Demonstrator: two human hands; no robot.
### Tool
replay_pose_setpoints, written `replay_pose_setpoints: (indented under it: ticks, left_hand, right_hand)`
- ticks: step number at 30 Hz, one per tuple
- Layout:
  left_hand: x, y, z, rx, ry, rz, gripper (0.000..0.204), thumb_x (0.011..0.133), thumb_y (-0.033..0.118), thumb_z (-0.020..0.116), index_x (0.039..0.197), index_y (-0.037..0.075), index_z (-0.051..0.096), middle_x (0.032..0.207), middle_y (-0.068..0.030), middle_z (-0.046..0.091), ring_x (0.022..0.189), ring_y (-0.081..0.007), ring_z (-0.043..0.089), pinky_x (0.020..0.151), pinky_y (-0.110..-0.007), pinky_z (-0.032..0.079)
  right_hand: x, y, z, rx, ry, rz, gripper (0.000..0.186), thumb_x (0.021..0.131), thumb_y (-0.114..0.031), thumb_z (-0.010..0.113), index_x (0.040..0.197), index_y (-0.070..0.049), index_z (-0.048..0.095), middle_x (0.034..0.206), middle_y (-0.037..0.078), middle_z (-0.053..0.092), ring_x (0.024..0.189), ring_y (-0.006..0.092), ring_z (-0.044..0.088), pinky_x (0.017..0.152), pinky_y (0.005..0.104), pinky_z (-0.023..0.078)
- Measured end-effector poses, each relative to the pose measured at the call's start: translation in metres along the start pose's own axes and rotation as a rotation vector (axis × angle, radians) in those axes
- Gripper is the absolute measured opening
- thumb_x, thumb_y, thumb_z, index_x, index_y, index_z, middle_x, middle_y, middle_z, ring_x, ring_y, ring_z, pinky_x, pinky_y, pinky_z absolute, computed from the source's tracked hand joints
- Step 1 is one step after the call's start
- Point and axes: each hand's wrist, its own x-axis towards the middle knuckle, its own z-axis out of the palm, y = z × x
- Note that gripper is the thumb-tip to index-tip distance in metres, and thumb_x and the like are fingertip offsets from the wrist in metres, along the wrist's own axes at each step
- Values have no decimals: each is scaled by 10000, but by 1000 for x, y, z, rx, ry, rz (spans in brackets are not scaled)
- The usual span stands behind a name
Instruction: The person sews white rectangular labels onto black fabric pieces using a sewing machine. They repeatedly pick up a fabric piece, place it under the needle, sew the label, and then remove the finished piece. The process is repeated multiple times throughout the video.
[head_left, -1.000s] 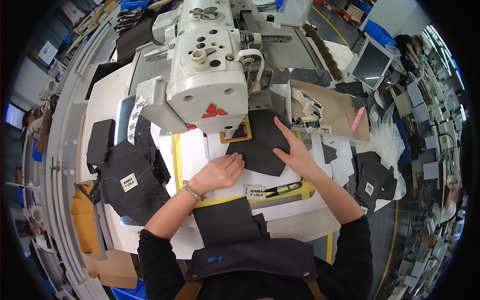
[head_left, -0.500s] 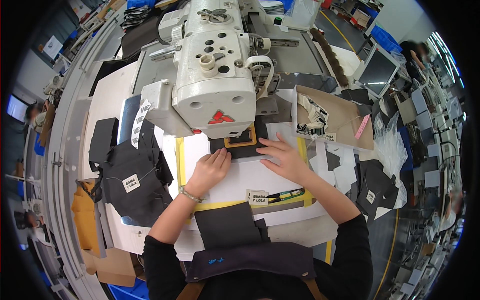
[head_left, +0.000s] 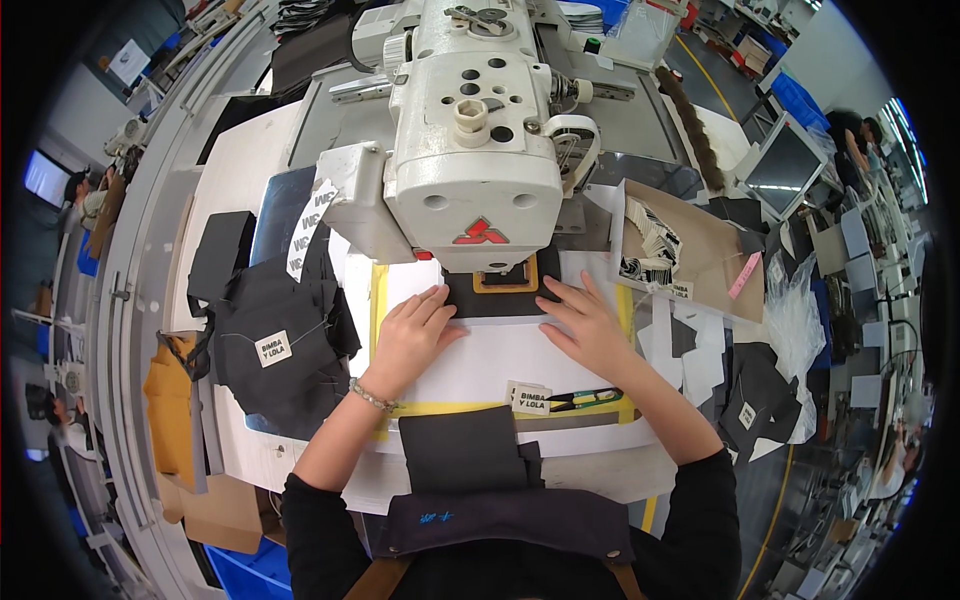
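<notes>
Both hands lie flat, gripping nothing: the left hand [head_left: 412, 330] and right hand [head_left: 585, 325] press a dark fabric piece [head_left: 497, 300] under the sewing machine head [head_left: 478, 150]. Fingertips near the yellow clamp frame [head_left: 505, 285] risk pinching; uneven pressure could skew the fabric.

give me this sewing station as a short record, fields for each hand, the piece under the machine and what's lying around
left hand: flat on the white template, fingertips at the left edge of the dark fabric piece
right hand: flat, fingers spread, at the right edge of the same piece
dark fabric piece: lies under the sewing machine head, inside an orange frame
sewing machine: white, directly above the piece
near side: folded dark fabric, small labels, green-handled snips
left side: stack of dark pieces with a white label
right side: cardboard tray of labels
</notes>
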Motion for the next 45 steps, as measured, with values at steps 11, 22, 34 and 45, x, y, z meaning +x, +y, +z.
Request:
replay_pose_setpoints:
  ticks: [11, 22, 34, 45]
  left_hand:
    - [-3, -2, 0, -60, 26, -2, 316, 705, 213, 803, 925, 23, 681, 1152, -131, 662, 1065, -278, 629, 861, -384, 512]
    - [-5, -1, 1, -52, 31, 13, 291, 718, 203, 795, 926, 27, 693, 1142, -119, 661, 1046, -264, 631, 858, -372, 508]
    - [-8, -2, 3, 63, 15, 42, 221, 795, 212, 741, 947, 62, 685, 1138, -91, 658, 1078, -229, 615, 918, -401, 478]
    - [-9, 2, 4, 131, 7, 68, 174, 820, 189, 721, 958, 97, 670, 1148, -60, 646, 1099, -192, 598, 972, -452, 415]
  right_hand:
    - [-1, 1, 1, -5, -13, 20, 336, 844, -210, 718, 1134, -43, 680, 1319, 144, 578, 1074, 312, 621, 1156, 490, 294]
    - [-2, 1, 1, -19, -4, 22, 338, 831, -206, 728, 1122, -38, 684, 1304, 153, 585, 1096, 312, 612, 1156, 492, 296]
    - [-4, 0, 1, -19, 4, -1, 343, 825, -217, 732, 1129, -64, 687, 1340, 135, 568, 1067, 299, 618, 1143, 503, 299]
    - [-16, 7, -9, -261, 82, -35, 271, 734, -90, 689, 999, -149, 685, 1123, -16, 631, 1012, 174, 568, 856, 414, 297]
